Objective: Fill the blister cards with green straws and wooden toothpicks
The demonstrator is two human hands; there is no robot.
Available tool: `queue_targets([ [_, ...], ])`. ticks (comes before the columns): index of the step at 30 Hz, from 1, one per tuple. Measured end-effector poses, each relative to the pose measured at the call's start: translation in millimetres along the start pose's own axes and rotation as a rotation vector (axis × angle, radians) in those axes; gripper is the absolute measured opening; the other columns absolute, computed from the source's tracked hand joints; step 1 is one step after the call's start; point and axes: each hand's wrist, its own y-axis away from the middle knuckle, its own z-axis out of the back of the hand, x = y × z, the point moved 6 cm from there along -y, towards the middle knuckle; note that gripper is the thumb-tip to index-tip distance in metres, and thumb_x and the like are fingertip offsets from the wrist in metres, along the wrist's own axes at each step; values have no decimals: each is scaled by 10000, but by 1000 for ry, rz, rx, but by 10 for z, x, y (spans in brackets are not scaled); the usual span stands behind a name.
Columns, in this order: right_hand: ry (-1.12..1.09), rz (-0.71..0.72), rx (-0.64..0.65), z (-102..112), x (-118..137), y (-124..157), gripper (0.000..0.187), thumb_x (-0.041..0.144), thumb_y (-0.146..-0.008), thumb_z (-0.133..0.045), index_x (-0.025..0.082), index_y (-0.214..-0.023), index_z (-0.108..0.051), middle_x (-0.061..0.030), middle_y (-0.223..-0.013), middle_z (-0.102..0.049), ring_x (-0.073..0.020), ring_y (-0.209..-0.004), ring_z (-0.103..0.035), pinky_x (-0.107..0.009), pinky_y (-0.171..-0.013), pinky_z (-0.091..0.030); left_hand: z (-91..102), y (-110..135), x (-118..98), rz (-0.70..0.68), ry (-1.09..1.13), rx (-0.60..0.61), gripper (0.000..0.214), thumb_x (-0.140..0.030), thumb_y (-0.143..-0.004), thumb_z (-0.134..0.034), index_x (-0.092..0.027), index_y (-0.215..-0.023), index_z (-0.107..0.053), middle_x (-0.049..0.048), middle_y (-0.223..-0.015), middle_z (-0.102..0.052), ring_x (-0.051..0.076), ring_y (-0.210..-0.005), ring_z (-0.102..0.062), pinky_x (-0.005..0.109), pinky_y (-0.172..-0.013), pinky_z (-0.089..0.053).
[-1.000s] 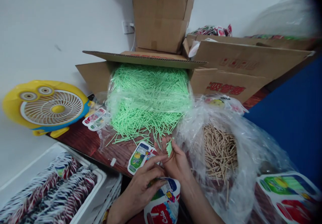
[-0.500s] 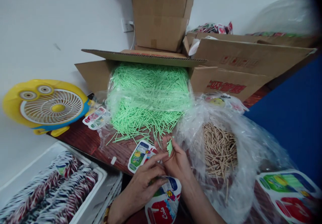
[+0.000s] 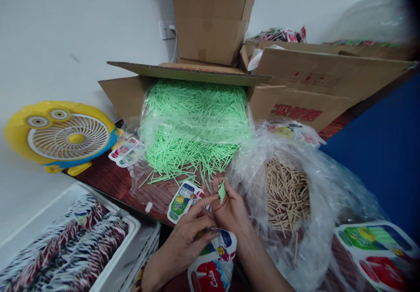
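My left hand (image 3: 185, 239) is closed on a printed packet (image 3: 213, 271) with a red Cola bottle on it, below my fingers. Its index finger reaches to my right hand (image 3: 235, 215), which pinches a small bundle of thin green sticks (image 3: 222, 192) at its fingertips. Just left of the hands, another printed packet (image 3: 179, 203) with a Sprite bottle lies on the table (image 3: 157, 198). Behind them, loose green sticks (image 3: 193, 138) spill from a plastic-lined cardboard box (image 3: 123, 95). Brown sticks (image 3: 287, 191) sit in a clear plastic bag (image 3: 320, 222) to the right.
A yellow cartoon fan (image 3: 62, 136) stands at the left. Below it, a white foam box (image 3: 131, 230) holds rows of packets (image 3: 82, 248). Filled packets (image 3: 377, 252) lie at the lower right. Cardboard boxes (image 3: 210, 25) are stacked against the wall.
Both hands stay almost in place, still holding the packet and the green sticks. The whole view has shifted very slightly.
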Motion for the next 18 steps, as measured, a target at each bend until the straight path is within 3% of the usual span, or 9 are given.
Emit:
queue_targets([
  [4,-4,3,-14,3,-4,3,195,155,-912,-505,187,-781,-647,14,-757,-737,-134,-797,-705,-419,-959,-505,10,-11,-15,-15,3,-17,128,-145,-887,-550,-173,-847,-668,108,-1469,-377,176,-1072,-585,279,-948,-454],
  [9,-11,-10,-13,3,-23,0,222,167,-928,-482,174,-780,-648,2,-750,-737,-126,-766,-702,-397,-941,-516,11,-10,-3,-16,-34,-10,132,-150,-890,-550,-173,-829,-665,111,-1453,-399,202,-1143,-548,290,-966,-440],
  [13,-17,-7,10,-11,-32,4,179,156,-902,-526,171,-775,-651,-3,-752,-740,-128,-744,-705,-369,-894,-542,13,-5,10,-21,-39,-4,134,-167,-899,-541,-178,-850,-665,115,-1454,-392,201,-1123,-548,303,-962,-438],
  [18,8,15,-30,0,-36,-7,246,145,-929,-459,160,-776,-651,-26,-721,-740,-136,-714,-709,-361,-824,-568,23,-2,2,-26,-2,-6,139,-160,-901,-538,-178,-868,-673,111,-1424,-406,184,-1073,-551,297,-953,-418],
])
